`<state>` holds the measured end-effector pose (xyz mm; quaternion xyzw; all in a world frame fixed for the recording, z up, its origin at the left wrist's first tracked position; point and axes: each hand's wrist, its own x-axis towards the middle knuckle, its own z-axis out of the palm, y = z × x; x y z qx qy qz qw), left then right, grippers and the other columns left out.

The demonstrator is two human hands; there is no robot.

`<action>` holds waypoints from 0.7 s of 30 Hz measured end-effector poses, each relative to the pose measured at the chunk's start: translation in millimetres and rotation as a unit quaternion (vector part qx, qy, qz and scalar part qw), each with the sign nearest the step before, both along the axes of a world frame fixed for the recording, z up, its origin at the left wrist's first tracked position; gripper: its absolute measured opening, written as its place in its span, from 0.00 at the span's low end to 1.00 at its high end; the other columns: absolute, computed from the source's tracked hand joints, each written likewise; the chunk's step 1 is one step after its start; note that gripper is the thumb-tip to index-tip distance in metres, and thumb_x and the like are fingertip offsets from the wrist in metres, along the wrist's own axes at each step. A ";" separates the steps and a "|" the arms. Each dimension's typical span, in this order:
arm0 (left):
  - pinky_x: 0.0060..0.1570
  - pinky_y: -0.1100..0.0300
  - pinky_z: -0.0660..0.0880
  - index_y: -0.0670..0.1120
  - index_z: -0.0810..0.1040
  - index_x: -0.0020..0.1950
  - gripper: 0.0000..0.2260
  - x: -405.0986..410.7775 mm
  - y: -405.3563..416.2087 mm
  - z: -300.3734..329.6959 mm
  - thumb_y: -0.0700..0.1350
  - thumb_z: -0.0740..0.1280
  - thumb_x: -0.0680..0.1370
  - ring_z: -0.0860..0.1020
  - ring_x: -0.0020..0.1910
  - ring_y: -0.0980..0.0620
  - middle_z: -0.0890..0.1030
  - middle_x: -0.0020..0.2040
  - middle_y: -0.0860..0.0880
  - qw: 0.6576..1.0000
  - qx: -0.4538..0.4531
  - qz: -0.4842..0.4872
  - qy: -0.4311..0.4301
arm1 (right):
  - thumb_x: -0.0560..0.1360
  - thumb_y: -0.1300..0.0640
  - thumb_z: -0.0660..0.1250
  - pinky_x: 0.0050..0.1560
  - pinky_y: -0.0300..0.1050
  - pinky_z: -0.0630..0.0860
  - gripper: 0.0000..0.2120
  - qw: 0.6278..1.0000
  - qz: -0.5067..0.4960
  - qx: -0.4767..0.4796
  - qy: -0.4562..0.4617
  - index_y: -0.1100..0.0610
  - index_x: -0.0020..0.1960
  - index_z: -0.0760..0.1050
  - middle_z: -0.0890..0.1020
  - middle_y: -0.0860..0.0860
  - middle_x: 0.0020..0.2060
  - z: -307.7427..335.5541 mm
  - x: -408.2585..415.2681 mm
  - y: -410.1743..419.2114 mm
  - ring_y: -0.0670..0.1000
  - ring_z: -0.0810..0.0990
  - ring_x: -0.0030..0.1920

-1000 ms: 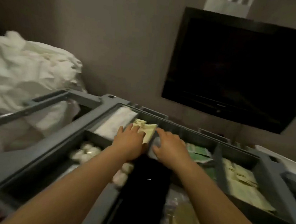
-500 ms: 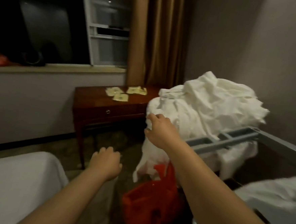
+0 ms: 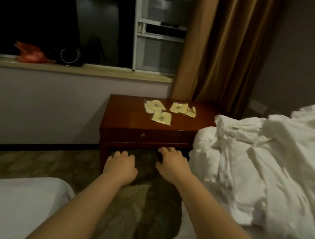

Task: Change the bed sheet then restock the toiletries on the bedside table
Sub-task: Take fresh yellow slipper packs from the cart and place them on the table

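A dark wooden bedside table (image 3: 128, 121) with one drawer stands ahead under the window. Several pale yellow toiletry packets (image 3: 161, 117) lie on its top towards the right. My left hand (image 3: 120, 166) and my right hand (image 3: 172, 164) reach out side by side, palms down, just short of the table's front edge. Their fingers curl downward and hide anything under them. A crumpled heap of white bed linen (image 3: 262, 160) fills the right side, close beside my right arm. The corner of a white-sheeted bed (image 3: 16, 202) shows at the lower left.
A brown curtain (image 3: 223, 49) hangs behind the table. On the window sill (image 3: 100, 72) sit a red bag (image 3: 30, 54) and a black bag (image 3: 69, 56). Patterned carpet (image 3: 56, 164) runs between the bed and the linen heap up to the table.
My view has swung left from the grey supply cart to the bedside table. Both hands left the cart's compartments and now reach towards the table's front.
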<state>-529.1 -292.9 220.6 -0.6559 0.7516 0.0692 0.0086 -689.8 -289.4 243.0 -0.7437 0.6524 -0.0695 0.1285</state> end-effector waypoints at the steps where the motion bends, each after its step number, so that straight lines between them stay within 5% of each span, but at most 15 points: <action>1: 0.63 0.52 0.66 0.48 0.68 0.69 0.18 5.2 -20.1 -5.0 0.50 0.55 0.80 0.66 0.65 0.46 0.69 0.66 0.46 1.000 0.013 0.005 -0.005 | 0.79 0.51 0.59 0.67 0.55 0.65 0.24 1.000 0.005 -0.009 0.003 0.52 0.74 0.59 0.66 0.54 0.69 5.8 4.4 -26.3 0.58 0.64 0.69; 7: 0.66 0.51 0.65 0.47 0.66 0.71 0.19 10.9 -174.5 -0.2 0.50 0.58 0.80 0.65 0.67 0.46 0.67 0.68 0.46 1.000 0.007 -0.003 0.003 | 0.79 0.50 0.59 0.67 0.54 0.64 0.24 0.999 -0.026 -0.044 0.000 0.51 0.73 0.60 0.67 0.53 0.68 4.4 9.4 -173.9 0.57 0.64 0.69; 16: 0.65 0.51 0.65 0.47 0.61 0.73 0.23 -49.7 -392.2 9.9 0.49 0.58 0.79 0.65 0.68 0.46 0.64 0.70 0.46 0.996 -0.041 -0.071 0.035 | 0.79 0.51 0.59 0.68 0.55 0.63 0.23 0.995 -0.082 0.060 0.013 0.52 0.72 0.61 0.67 0.54 0.68 -45.2 -40.3 -338.7 0.57 0.64 0.69; 21: 0.65 0.52 0.65 0.47 0.61 0.73 0.22 -80.3 -480.8 -32.7 0.49 0.58 0.79 0.65 0.67 0.46 0.65 0.69 0.46 0.998 0.015 -0.056 0.015 | 0.78 0.50 0.60 0.67 0.54 0.64 0.23 0.996 -0.076 -0.028 0.033 0.52 0.71 0.62 0.68 0.54 0.68 -29.0 -66.4 -473.5 0.57 0.65 0.67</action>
